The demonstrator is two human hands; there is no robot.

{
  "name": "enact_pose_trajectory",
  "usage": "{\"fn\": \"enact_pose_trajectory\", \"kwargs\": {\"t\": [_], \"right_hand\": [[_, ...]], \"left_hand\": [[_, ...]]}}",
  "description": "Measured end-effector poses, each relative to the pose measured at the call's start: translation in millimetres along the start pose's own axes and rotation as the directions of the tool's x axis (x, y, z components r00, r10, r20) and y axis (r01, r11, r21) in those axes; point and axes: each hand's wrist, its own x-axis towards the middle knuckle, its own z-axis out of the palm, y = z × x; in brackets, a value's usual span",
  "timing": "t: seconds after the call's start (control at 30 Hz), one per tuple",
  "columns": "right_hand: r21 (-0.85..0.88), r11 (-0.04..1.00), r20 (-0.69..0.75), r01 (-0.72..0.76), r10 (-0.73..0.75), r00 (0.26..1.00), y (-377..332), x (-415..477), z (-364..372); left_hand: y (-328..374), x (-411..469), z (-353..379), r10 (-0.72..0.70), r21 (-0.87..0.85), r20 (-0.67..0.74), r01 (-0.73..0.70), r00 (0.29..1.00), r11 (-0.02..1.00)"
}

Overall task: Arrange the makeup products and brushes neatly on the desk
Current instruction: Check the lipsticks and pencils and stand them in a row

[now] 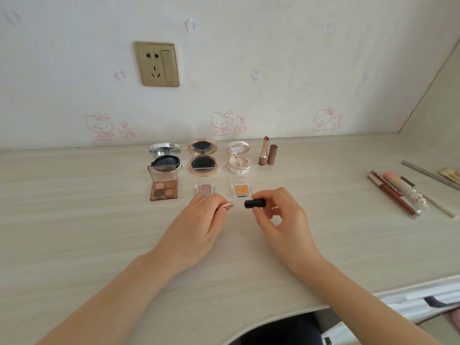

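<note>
A pale wall papered with faint pink cartoon cats rises behind a light, wood-grained surface (74,220). A brushed gold socket plate (157,64) is set into the wall.

Along the back edge stand three round cases, all open with their lids up: a silver compact (165,155), a rose-gold compact (202,156) and a white ornate compact (238,158). Just right of them a lipstick (263,151) stands upright and uncapped, with its brown cap (272,154) just beside it.

In front lie a square brown palette (163,185) with four pans, a small clear pink glitter case (203,186) and a matching orange case (241,186). Well apart on the right, a dark red lip gloss (393,195) lies slanted beside a pink-tipped stick (403,189) and a thin grey pencil (430,175). Pale brushes (450,173) show at the frame's edge.

Two bare forearms reach in from below. The left hand (199,225) is knuckles up, its fingers curled round a shiny rose-gold tube (227,205) whose end pokes out to the right. The right hand (281,220) pinches a short matte black cylinder (254,203) between thumb and fingertips. Tube and cylinder point at each other, near but apart, just in front of the two clear cases. Whether they touch the surface cannot be told.
</note>
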Motion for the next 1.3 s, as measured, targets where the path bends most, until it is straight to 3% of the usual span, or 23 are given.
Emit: {"fn": "enact_pose_trajectory", "kwargs": {"t": [0.3, 0.63, 0.8, 1.1, 1.3], "right_hand": [[0.070, 0.992, 0.107, -0.108, 0.100, 0.989, 0, -1, 2], [0.055, 0.995, 0.118, -0.080, 0.073, 0.990, -1, 3, -4], [-0.024, 0.999, 0.131, -0.043, 0.045, 0.990, 8, 13, -19], [-0.138, 0.972, 0.040, -0.190, 0.197, 0.979, 36, 42, -51], [-0.219, 0.951, 0.023, -0.219, 0.229, 0.973, 59, 74, -61]], "left_hand": [[1, 0, 2, -0.066, -0.170, -0.011, 0.063, 0.998, 0.983], [11, 11, -18, -0.113, -0.235, -0.031, 0.103, 0.993, 0.967], [24, 27, -20, -0.131, -0.158, 0.051, 0.138, 0.990, 0.978], [45, 91, 3, -0.142, -0.138, 0.012, 0.143, 0.990, 0.980], [44, 138, 24, -0.134, 0.016, 0.023, 0.134, 0.991, 0.991]]}}
